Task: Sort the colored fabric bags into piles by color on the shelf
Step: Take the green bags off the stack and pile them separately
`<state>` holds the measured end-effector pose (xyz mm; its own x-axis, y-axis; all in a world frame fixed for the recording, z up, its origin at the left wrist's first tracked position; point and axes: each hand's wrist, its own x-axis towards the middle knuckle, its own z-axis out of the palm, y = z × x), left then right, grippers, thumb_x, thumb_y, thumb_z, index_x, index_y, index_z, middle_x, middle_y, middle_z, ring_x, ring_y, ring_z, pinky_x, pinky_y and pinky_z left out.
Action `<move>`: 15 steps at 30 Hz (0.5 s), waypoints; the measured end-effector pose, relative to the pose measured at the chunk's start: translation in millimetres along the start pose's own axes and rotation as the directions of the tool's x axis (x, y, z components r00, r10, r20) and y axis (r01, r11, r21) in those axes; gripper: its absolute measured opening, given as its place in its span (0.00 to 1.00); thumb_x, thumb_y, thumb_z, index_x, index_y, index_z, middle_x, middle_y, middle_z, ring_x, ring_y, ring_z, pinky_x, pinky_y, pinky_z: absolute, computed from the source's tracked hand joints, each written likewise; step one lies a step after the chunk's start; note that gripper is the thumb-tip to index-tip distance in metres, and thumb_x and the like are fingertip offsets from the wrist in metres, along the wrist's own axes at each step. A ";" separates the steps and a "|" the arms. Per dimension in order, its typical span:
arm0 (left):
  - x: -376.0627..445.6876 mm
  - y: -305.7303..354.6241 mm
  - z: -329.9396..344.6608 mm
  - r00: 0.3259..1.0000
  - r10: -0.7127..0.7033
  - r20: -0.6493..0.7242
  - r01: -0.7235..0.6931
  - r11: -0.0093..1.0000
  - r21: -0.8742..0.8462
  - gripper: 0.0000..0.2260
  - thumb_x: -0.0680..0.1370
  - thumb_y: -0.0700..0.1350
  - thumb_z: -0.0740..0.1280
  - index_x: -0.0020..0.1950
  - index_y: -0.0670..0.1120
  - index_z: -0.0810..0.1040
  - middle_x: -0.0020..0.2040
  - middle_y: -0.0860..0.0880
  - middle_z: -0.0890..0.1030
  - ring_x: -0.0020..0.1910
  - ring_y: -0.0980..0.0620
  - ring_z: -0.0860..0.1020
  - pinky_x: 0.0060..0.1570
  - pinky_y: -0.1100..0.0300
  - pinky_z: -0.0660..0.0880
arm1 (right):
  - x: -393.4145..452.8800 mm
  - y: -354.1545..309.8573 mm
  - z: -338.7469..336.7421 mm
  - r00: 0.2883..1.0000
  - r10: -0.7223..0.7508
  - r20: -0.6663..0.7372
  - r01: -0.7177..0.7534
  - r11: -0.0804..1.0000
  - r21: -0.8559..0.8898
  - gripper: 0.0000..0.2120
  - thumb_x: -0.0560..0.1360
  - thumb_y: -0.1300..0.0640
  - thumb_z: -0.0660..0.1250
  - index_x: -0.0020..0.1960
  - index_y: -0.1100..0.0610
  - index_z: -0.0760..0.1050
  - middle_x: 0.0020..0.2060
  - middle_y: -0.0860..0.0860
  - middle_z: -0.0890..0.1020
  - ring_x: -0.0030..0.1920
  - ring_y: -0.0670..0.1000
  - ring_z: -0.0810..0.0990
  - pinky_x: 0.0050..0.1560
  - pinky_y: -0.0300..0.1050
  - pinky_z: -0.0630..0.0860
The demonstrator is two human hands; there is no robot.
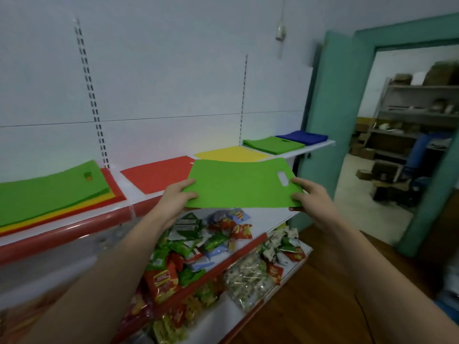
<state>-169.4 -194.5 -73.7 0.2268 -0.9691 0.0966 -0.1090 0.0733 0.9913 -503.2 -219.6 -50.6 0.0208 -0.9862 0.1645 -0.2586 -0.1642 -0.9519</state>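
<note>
From the head camera, two bare arms reach out to a white shelf (320, 145) on the wall. Both hands hold one flat green bag (238, 184) in the air, just in front of the shelf edge. The bag lies almost level, and its cut-out handle hole is near the right end.

The left hand (177, 194) pinches the bag's left edge. Its thumb lies on top of the cloth and the other fingers curl below, closed tight on the bag. The right hand (311, 194) pinches the right edge the same way, thumb on top by the handle hole, fingers tucked under the cloth.

On the shelf, behind the held bag, lie a red bag (159, 173) and then a yellow bag (231, 153) beside it. Further right sits a green pile (273, 144), and past that a blue pile (301, 137) at the shelf's far end. At the far left is a mixed stack (49, 192) with green on top and yellow and red edges poking out below.

Under the shelf, lower shelves hold lots of snack packs (198, 247) in red, green and white. To the right is a teal door frame (323, 95) that opens on a back room.
</note>
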 end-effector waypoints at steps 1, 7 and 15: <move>6.5 -1.2 15.2 1.000 -0.006 0.022 0.006 1.000 -0.007 0.24 0.76 0.31 0.67 0.72 0.41 0.72 0.67 0.41 0.76 0.59 0.44 0.79 0.62 0.49 0.75 | -0.2 6.7 -14.7 1.000 0.007 -0.023 -0.007 1.000 -0.026 0.23 0.78 0.71 0.60 0.72 0.59 0.69 0.67 0.56 0.72 0.43 0.48 0.80 0.32 0.35 0.78; 36.9 -5.9 104.3 0.988 -0.021 0.155 0.020 1.000 0.009 0.26 0.76 0.34 0.70 0.73 0.42 0.70 0.66 0.44 0.77 0.57 0.47 0.81 0.62 0.49 0.76 | 9.3 46.4 -84.2 0.993 0.020 -0.118 -0.035 0.991 -0.129 0.23 0.79 0.69 0.61 0.73 0.59 0.68 0.64 0.54 0.72 0.40 0.36 0.72 0.30 0.23 0.69; 102.7 -29.8 194.8 0.962 0.016 0.272 -0.019 1.000 0.008 0.28 0.76 0.33 0.69 0.75 0.42 0.68 0.68 0.47 0.74 0.61 0.47 0.78 0.65 0.50 0.74 | 59.7 88.1 -134.7 0.973 0.073 -0.221 -0.112 0.979 -0.169 0.24 0.78 0.71 0.60 0.73 0.60 0.67 0.61 0.51 0.71 0.45 0.40 0.74 0.33 0.20 0.68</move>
<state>-331.4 -342.1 -110.7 -0.0462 -0.9953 0.0846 -0.1206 0.0896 0.9886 -654.9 -290.0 -89.8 -0.2122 -0.9660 0.1474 -0.4185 -0.0465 -0.9070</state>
